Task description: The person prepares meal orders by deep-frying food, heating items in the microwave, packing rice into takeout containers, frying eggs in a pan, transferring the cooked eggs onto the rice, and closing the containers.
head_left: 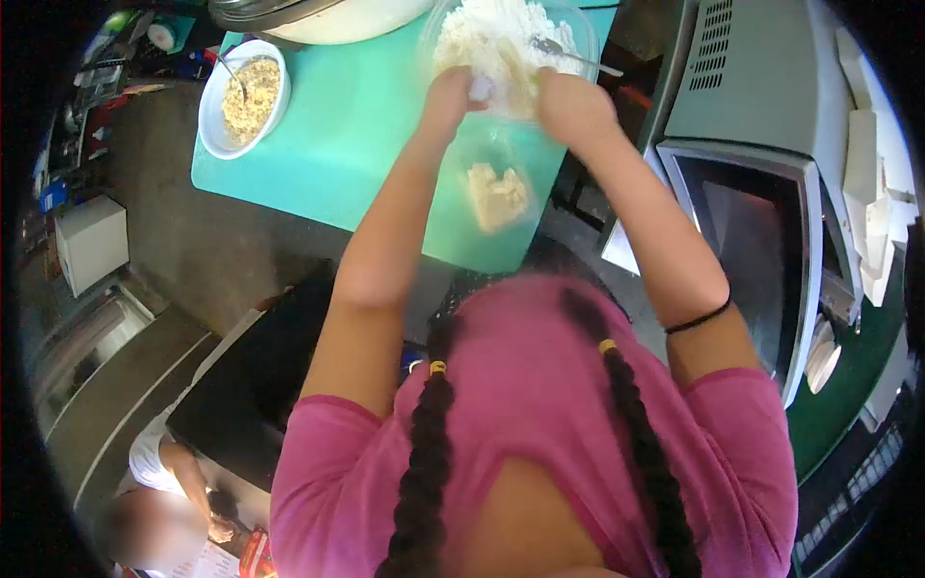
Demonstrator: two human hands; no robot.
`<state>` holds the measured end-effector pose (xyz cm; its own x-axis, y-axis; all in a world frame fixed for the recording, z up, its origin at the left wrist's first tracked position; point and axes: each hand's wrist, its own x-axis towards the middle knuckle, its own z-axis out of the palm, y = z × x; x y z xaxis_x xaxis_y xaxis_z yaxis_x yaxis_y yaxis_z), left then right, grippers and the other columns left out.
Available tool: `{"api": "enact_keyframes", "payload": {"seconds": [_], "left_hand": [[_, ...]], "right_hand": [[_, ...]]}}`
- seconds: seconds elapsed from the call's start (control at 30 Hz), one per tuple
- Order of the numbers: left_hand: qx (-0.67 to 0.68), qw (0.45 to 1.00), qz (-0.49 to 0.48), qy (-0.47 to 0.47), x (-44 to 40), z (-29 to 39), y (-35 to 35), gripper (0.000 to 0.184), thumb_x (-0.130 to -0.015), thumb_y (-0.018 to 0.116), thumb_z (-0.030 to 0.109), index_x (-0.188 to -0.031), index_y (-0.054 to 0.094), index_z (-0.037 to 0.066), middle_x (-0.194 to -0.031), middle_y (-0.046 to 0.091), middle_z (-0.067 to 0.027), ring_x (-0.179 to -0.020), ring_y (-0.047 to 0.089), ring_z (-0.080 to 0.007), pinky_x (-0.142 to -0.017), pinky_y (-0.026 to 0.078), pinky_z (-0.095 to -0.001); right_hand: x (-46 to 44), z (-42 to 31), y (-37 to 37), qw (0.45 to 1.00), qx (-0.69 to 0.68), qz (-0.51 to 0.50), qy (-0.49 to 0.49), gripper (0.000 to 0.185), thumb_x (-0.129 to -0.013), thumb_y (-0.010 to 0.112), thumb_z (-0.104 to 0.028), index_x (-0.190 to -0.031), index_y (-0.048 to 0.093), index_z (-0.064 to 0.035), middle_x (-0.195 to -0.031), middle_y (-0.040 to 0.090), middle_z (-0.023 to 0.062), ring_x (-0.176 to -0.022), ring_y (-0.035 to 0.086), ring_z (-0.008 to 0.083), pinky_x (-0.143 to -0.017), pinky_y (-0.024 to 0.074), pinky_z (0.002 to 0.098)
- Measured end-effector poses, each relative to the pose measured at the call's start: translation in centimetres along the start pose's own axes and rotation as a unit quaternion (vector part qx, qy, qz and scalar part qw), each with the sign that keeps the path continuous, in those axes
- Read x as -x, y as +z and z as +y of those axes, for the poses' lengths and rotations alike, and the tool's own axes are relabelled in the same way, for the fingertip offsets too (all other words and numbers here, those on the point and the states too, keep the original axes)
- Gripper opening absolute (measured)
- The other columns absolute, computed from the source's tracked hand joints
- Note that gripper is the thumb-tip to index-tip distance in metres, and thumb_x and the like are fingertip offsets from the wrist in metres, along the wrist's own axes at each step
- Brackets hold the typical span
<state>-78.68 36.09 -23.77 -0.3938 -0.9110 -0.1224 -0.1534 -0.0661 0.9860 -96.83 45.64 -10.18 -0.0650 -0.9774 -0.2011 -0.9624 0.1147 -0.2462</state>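
My left hand [455, 104] is at the near left side of a clear plastic tub [592, 39] of white flour [496, 27]. Its fingers are curled in against a small whitish lump [480, 89], too blurred to name. Across from it, my right hand [578, 108] is closed at the tub's right side, fingertips pointing inward; what they hold, if anything, is smeared. A metal spoon [602, 67] rests in the flour with its handle over the right rim. Just nearer to me, a pale yellow dough-like block [497, 197] sits in a clear container.
On the turquoise table [337, 125], a white bowl [206, 120] holds a crumbly yellow mix and a spoon. A large pot [337, 21] stands at the back. To the right is a microwave oven [752, 222]. Another person [159, 462] is at lower left.
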Motion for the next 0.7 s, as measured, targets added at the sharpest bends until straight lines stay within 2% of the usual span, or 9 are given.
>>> {"api": "enact_keyframes", "payload": {"seconds": [0.03, 0.07, 0.17, 0.2, 0.3, 0.43, 0.5, 0.6, 0.7], "left_hand": [[0.012, 1.000, 0.005, 0.022, 0.2, 0.1, -0.1, 0.019, -0.091, 0.050, 0.019, -0.076, 0.048, 0.009, -0.068, 0.041, -0.0017, -0.061, 0.048, -0.0185, -0.068, 0.056, -0.0411], [0.226, 0.966, 0.020, -0.127, 1.8, 4.1, 0.3, 0.018, -0.092, 0.048, 0.018, -0.077, 0.051, 0.008, -0.069, 0.046, -0.0045, -0.063, 0.051, -0.0192, -0.067, 0.056, -0.0406], [0.104, 0.992, -0.033, -0.068, 2.0, 3.1, 0.9, 0.019, -0.092, 0.047, 0.018, -0.077, 0.051, 0.006, -0.071, 0.052, -0.0071, -0.062, 0.054, -0.0196, -0.064, 0.055, -0.0389], [0.198, 0.968, -0.056, -0.142, 2.2, 3.6, 1.0, 0.021, -0.092, 0.046, 0.017, -0.075, 0.051, 0.005, -0.071, 0.055, -0.0086, -0.060, 0.055, -0.0204, -0.059, 0.053, -0.0357], [0.098, 0.986, -0.035, -0.134, 1.8, 3.8, 2.2, 0.023, -0.092, 0.045, 0.017, -0.074, 0.051, 0.003, -0.068, 0.053, -0.0072, -0.053, 0.051, -0.0199, -0.052, 0.048, -0.0335], [0.068, 0.990, -0.018, -0.121, 1.5, 3.8, 2.6, 0.023, -0.092, 0.045, 0.018, -0.075, 0.052, 0.004, -0.065, 0.051, -0.0057, -0.049, 0.047, -0.0176, -0.048, 0.042, -0.0327], [0.055, 0.987, 0.003, -0.149, 1.6, 3.4, 2.6, 0.025, -0.093, 0.046, 0.021, -0.075, 0.053, 0.005, -0.064, 0.049, -0.0044, -0.049, 0.044, -0.0151, -0.047, 0.039, -0.0325], [-0.036, 0.997, 0.027, -0.063, 0.9, 0.3, 2.4, 0.027, -0.093, 0.046, 0.024, -0.075, 0.053, 0.006, -0.064, 0.048, -0.0038, -0.051, 0.045, -0.0145, -0.046, 0.038, -0.0321], [-0.058, 0.995, 0.052, -0.056, 1.1, 0.5, 2.7, 0.030, -0.094, 0.045, 0.026, -0.075, 0.053, 0.005, -0.064, 0.048, -0.0033, -0.052, 0.045, -0.0146, -0.045, 0.038, -0.0319]], "right_hand": [[-0.1, 1.8, -0.5, 0.999, -0.018, 0.025, 0.040, 0.030, -0.088, 0.049, -0.013, -0.110, 0.064, 0.0001, -0.098, 0.070, 0.0234, -0.089, 0.070, 0.0367, -0.076, 0.0547, 0.0468], [-0.1, 3.3, -0.8, 0.993, -0.068, 0.043, 0.089, 0.031, -0.089, 0.049, -0.015, -0.113, 0.064, -0.0023, -0.102, 0.069, 0.0239, -0.094, 0.068, 0.0367, -0.080, 0.0535, 0.0456], [0.3, 6.5, -0.1, 0.965, -0.196, 0.047, 0.165, 0.034, -0.092, 0.049, -0.016, -0.120, 0.063, -0.0061, -0.109, 0.066, 0.0262, -0.103, 0.065, 0.0373, -0.087, 0.0509, 0.0437], [0.3, 7.1, 0.6, 0.942, -0.272, 0.029, 0.196, 0.036, -0.093, 0.048, -0.015, -0.125, 0.062, -0.0076, -0.113, 0.064, 0.0280, -0.108, 0.063, 0.0379, -0.090, 0.0497, 0.0429], [2.4, 3.6, 1.5, 0.950, -0.246, 0.128, 0.146, 0.038, -0.094, 0.046, -0.010, -0.129, 0.061, -0.0111, -0.113, 0.063, 0.0290, -0.107, 0.063, 0.0399, -0.091, 0.0494, 0.0445], [2.8, -0.3, 2.9, 0.978, -0.191, 0.067, 0.049, 0.041, -0.091, 0.047, -0.006, -0.129, 0.061, -0.0107, -0.098, 0.065, 0.0300, -0.093, 0.065, 0.0431, -0.083, 0.0508, 0.0496], [2.3, -2.1, 3.0, 0.982, -0.174, 0.034, 0.059, 0.039, -0.091, 0.047, -0.006, -0.126, 0.063, -0.0094, -0.097, 0.065, 0.0293, -0.089, 0.066, 0.0424, -0.080, 0.0508, 0.0506], [0.8, -2.8, 1.5, 0.978, -0.200, 0.013, 0.056, 0.038, -0.090, 0.046, -0.005, -0.123, 0.064, -0.0069, -0.097, 0.065, 0.0291, -0.090, 0.065, 0.0425, -0.082, 0.0508, 0.0499], [-0.9, -2.2, 2.8, 0.981, -0.189, 0.034, 0.005, 0.036, -0.087, 0.050, -0.008, -0.120, 0.065, -0.0035, -0.099, 0.068, 0.0272, -0.097, 0.066, 0.0399, -0.086, 0.0519, 0.0477]]}}
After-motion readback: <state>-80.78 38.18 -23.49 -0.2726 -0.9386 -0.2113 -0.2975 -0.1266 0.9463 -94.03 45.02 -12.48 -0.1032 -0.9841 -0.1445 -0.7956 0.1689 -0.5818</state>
